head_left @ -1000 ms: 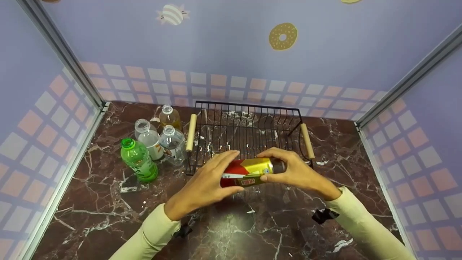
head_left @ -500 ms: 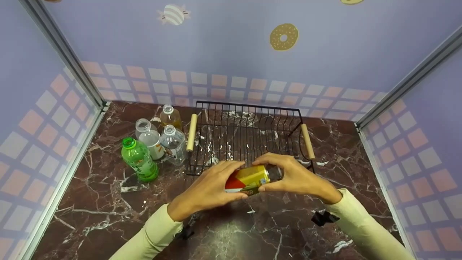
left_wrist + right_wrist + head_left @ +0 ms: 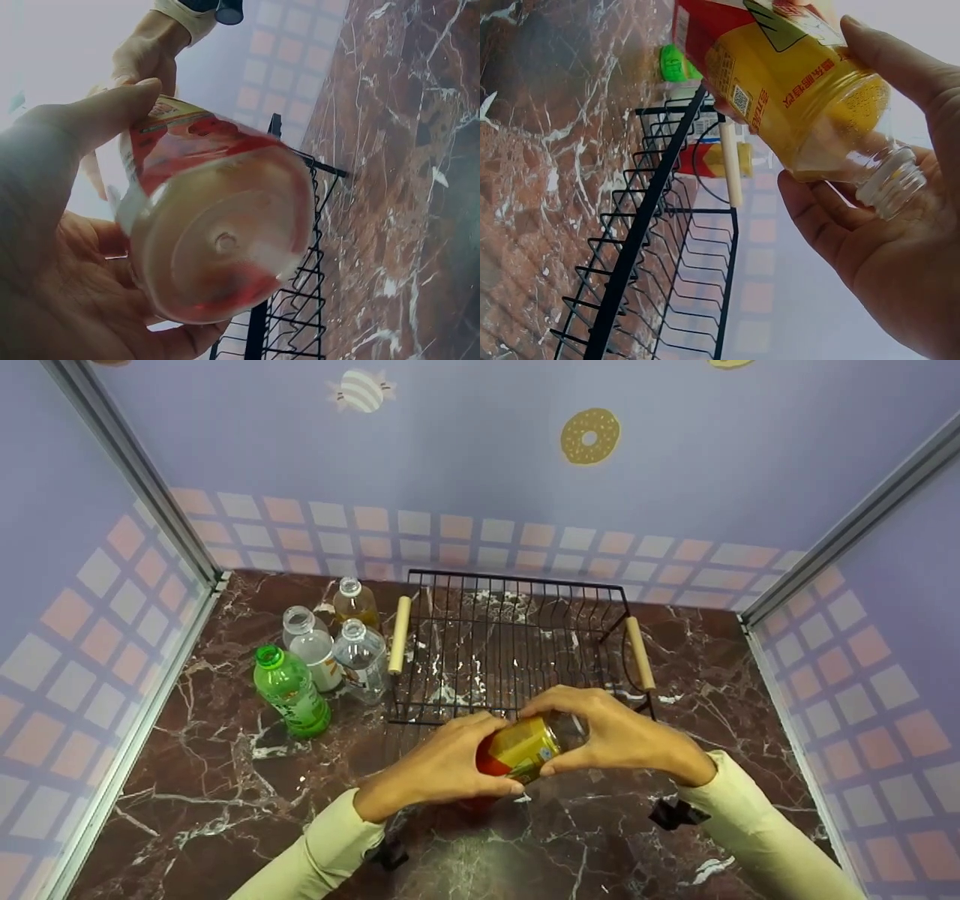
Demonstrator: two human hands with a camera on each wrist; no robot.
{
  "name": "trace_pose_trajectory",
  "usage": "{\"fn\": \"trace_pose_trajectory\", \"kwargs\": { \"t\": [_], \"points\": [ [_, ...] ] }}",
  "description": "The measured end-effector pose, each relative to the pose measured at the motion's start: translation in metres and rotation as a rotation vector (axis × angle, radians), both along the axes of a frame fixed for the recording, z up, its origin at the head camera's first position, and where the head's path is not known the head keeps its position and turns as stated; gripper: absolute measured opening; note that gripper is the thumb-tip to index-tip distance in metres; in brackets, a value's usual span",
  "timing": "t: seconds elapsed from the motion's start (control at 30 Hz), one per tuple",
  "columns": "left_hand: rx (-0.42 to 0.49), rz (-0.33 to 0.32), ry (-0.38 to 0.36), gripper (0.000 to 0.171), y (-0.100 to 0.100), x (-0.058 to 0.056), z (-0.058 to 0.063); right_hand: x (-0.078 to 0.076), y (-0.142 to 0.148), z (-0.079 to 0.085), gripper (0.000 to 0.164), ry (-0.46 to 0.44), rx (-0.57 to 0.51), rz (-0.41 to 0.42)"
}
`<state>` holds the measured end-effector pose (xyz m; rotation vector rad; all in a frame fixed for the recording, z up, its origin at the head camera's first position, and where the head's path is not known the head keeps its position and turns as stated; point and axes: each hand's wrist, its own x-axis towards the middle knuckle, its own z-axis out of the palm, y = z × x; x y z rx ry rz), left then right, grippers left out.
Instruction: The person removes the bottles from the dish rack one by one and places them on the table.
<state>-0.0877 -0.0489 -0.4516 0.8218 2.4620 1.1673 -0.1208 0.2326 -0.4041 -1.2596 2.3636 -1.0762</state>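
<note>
Both hands hold an uncapped plastic bottle (image 3: 517, 750) with a red and yellow label, in front of the wire rack. It lies tilted, its base down to the left and its neck up to the right. Around the red base end curl the fingers and thumb of my left hand (image 3: 442, 765); the left wrist view looks straight at the bottle's round base (image 3: 225, 240). My right hand (image 3: 615, 735) grips the shoulder by the neck. In the right wrist view the threaded mouth (image 3: 896, 184) is bare and points toward the right palm.
A black wire rack (image 3: 517, 581) with wooden handles (image 3: 640, 652) stands behind the hands. Left of it are a green bottle (image 3: 292, 690), two clear bottles (image 3: 307, 641) (image 3: 360, 660) and an amber one (image 3: 354, 604), all uncapped. Walls enclose the marble-patterned table (image 3: 225, 802).
Both hands have drawn the bottle toward the person, away from the rack. It has turned from nearly level to a slant, base end lower. The standing bottles and the rack stay put.
</note>
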Motion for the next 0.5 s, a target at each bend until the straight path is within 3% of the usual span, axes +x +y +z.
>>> {"fn": "trace_pose_trajectory", "kwargs": {
  "t": [0.2,0.5],
  "points": [
    [0.086,0.012,-0.008,0.074,0.003,0.002,-0.01,-0.001,0.004,-0.002,0.068,-0.062,-0.049,-0.027],
    [0.268,0.079,-0.073,0.079,0.0,0.011,-0.038,-0.006,0.008,-0.003,0.071,-0.089,-0.22,-0.058]
  ]
}}
